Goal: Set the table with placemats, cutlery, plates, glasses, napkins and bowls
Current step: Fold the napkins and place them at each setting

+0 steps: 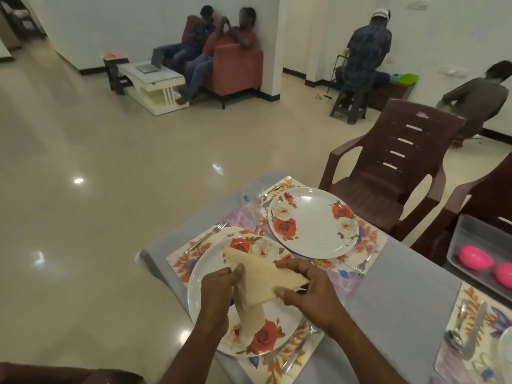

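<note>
Both hands hold a cream cloth napkin (260, 281) folded into a triangle above the near rose-patterned plate (202, 273). My left hand (219, 289) grips its left side; my right hand (302, 286) pinches its right corner. The plate lies on a floral placemat (180, 259), with a fork (206, 236) at its left and cutlery (296, 353) at its right. A second rose plate (315, 225) sits on the far placemat (371, 236), with a fork (365, 260) to its right. A clear glass (257, 194) stands at the far table corner.
The grey table (388, 300) carries a third placemat with a spoon and knife (465, 336) at the lower right. A clear bin holding pink bowls (476, 261) sits at the right edge. Two brown plastic chairs (393, 167) stand beyond the table. Several people sit farther off.
</note>
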